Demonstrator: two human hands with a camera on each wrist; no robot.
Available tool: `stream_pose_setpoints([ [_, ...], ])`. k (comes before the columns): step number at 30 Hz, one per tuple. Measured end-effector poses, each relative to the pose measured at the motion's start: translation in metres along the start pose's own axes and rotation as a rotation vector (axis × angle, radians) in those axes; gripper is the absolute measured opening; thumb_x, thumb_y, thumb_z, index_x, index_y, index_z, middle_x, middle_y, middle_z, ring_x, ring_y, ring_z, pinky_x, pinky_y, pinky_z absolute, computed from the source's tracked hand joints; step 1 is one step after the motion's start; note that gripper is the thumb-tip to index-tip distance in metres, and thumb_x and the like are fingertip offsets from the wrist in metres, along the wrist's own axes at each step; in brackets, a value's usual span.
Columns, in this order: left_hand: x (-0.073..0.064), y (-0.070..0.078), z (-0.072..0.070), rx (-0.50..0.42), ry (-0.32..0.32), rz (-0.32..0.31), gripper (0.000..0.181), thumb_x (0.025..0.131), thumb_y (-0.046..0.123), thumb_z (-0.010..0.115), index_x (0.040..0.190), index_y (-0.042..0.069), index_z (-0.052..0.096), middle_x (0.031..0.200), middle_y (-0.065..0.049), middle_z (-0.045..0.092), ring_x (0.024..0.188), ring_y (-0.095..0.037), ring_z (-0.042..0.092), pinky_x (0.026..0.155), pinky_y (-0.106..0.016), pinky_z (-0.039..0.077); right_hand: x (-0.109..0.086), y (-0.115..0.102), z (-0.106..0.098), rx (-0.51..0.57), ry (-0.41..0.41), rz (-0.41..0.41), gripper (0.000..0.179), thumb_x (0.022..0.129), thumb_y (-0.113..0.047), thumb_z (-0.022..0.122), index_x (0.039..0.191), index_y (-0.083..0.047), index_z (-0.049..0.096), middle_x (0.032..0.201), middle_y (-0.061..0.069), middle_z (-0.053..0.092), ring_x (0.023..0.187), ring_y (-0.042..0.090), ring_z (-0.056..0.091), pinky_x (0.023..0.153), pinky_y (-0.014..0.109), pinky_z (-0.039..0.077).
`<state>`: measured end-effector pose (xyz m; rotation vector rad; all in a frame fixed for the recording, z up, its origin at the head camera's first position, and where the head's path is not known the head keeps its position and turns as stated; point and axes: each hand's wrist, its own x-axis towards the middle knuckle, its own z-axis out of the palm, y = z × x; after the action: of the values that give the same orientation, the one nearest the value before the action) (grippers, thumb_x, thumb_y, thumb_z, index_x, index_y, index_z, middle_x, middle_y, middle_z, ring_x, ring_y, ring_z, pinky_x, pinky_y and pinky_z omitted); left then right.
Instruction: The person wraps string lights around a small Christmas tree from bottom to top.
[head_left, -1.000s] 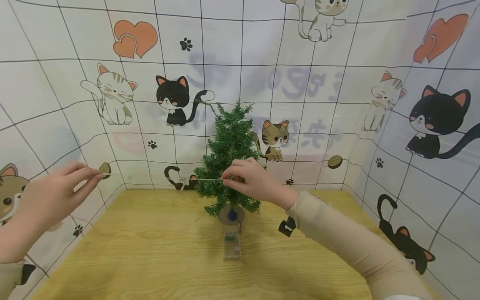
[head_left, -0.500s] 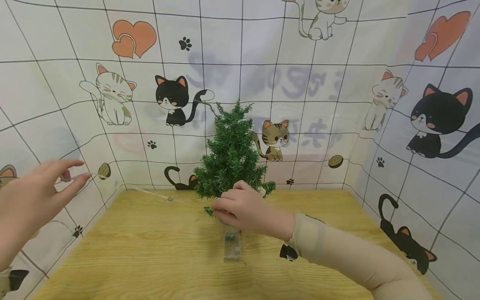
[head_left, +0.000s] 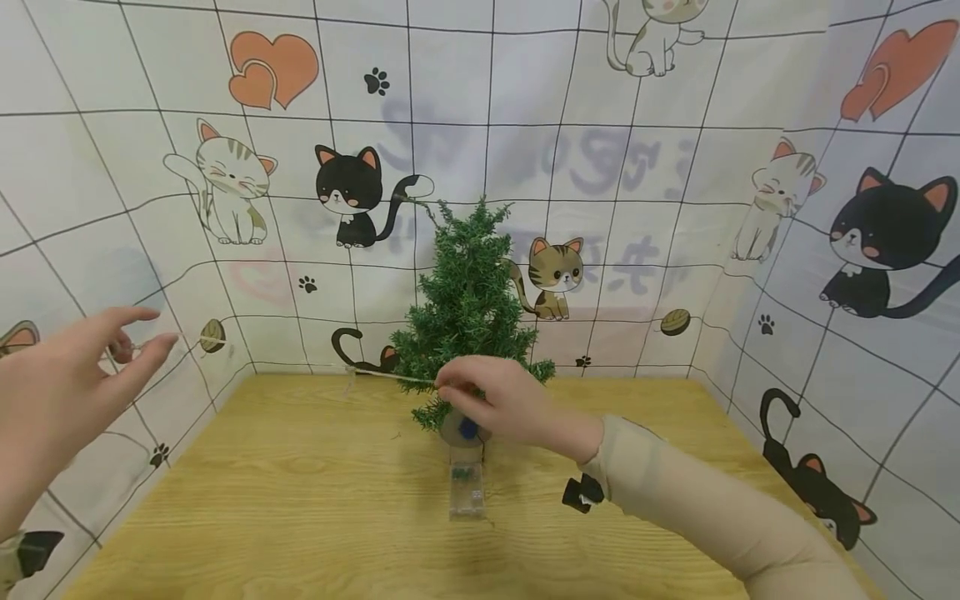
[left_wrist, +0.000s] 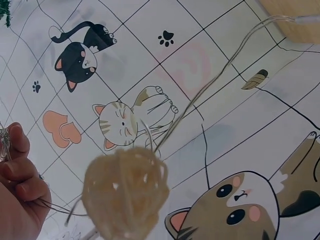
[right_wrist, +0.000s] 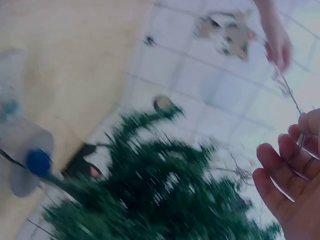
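Note:
My left hand point(head_left: 82, 375), at the left of the head view, holds part of a thin wire light string point(left_wrist: 55, 206) in its curled fingers, with thumb and index finger apart. A bunch of the wire shows at its fingers in the left wrist view. From the string hangs a pale, blurred ball point(left_wrist: 125, 195). My right hand point(head_left: 495, 396) pinches another stretch of the light string point(head_left: 397, 377) in front of a small artificial Christmas tree point(head_left: 468, 300); the wire runs leftward from its fingertips. In the right wrist view the wire point(right_wrist: 292, 95) stretches between both hands.
The tree's round grey base point(head_left: 452, 429) has a blue piece point(head_left: 468, 427) on its end. Close before it a clear plastic box point(head_left: 467, 496) lies on the wooden table point(head_left: 300, 500). Cat-printed cloth walls point(head_left: 600, 92) enclose the back and sides.
My right hand dipped toward the tree's base, then rose a little, drawing the wire along. My left hand shifted left, and its thumb and index finger, earlier pinched together, have parted.

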<state>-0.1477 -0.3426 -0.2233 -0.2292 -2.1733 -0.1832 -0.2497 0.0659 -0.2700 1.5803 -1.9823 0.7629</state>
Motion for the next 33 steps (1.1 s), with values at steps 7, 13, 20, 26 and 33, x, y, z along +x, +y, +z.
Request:
stream_pose_setpoints([
  [7,0.009,0.014,-0.007,0.025,-0.006,-0.007,0.035,0.091,0.034,0.066,0.118,0.011,0.065,0.074,0.001,0.056,0.038,0.002,0.027,0.034,-0.025,0.016,0.011,0.022,-0.032,0.196,-0.001,0.232,0.012,0.097,-0.008,0.058,0.105,-0.004,0.067,0.076,-0.005,0.064,0.066,0.006,0.06,0.057,0.027,0.046],
  [13,0.016,0.026,-0.006,0.067,-0.011,0.042,0.04,0.088,0.036,0.069,0.121,0.014,0.065,0.076,0.002,0.057,0.039,-0.004,0.026,0.035,-0.028,0.019,0.001,0.035,-0.035,0.293,-0.145,0.403,0.019,0.1,-0.013,0.055,0.109,0.0,0.065,0.074,0.003,0.065,0.066,0.013,0.062,0.056,0.031,0.044],
  [20,0.026,0.032,0.003,0.077,0.057,0.152,0.04,0.082,0.035,0.071,0.116,0.014,0.066,0.071,0.002,0.057,0.04,-0.001,0.025,0.034,-0.028,0.018,-0.002,0.046,-0.045,0.213,-0.115,0.408,0.018,0.1,-0.013,0.055,0.109,-0.002,0.066,0.084,0.01,0.067,0.073,0.028,0.063,0.061,0.034,0.046],
  [26,0.036,0.043,0.007,0.075,0.085,0.213,0.04,0.083,0.036,0.069,0.115,0.013,0.065,0.067,0.002,0.056,0.041,-0.006,0.032,0.034,-0.027,0.018,-0.004,0.056,-0.052,0.142,-0.119,0.405,0.018,0.1,-0.017,0.056,0.109,-0.005,0.066,0.088,0.006,0.069,0.078,0.02,0.064,0.067,0.034,0.05],
  [33,0.038,0.049,0.018,0.075,0.048,0.253,0.043,0.083,0.038,0.069,0.119,0.015,0.065,0.064,0.005,0.056,0.04,-0.005,0.031,0.033,-0.026,0.019,-0.021,0.07,-0.046,0.158,-0.136,0.457,0.019,0.1,-0.019,0.056,0.111,-0.007,0.067,0.093,0.0,0.068,0.083,0.014,0.063,0.072,0.036,0.05],
])
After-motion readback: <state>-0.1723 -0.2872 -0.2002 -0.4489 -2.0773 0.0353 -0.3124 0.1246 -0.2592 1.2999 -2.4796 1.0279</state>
